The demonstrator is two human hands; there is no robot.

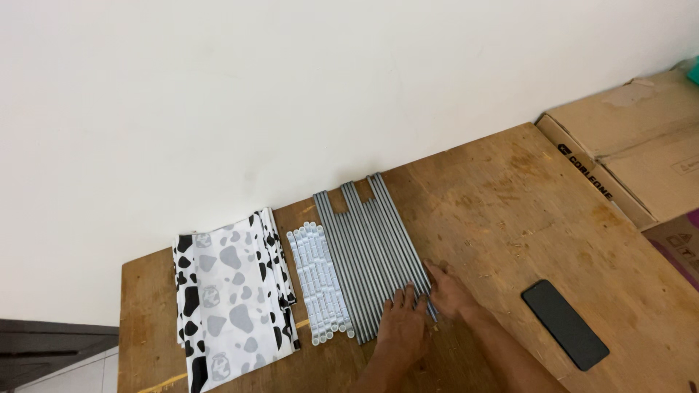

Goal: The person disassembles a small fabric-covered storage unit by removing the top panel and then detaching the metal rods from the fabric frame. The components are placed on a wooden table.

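Note:
Several long grey metal rods (368, 247) lie side by side on the wooden table (524, 211), running from the near edge toward the wall. My left hand (403, 326) rests flat on their near ends, fingers spread. My right hand (449, 291) lies against the right side of the rod bundle, fingers extended along the outermost rod. Neither hand grips anything. Left of the rods sits a row of several pale blue-white plastic connector strips (319, 284). Further left lies a folded cloth (229, 298) in black, grey and white cow-spot print.
A black phone (565, 324) lies face down on the table to the right of my hands. A cardboard box (641, 142) stands beyond the table's right end. A white wall runs behind the table. A dark surface shows at lower left.

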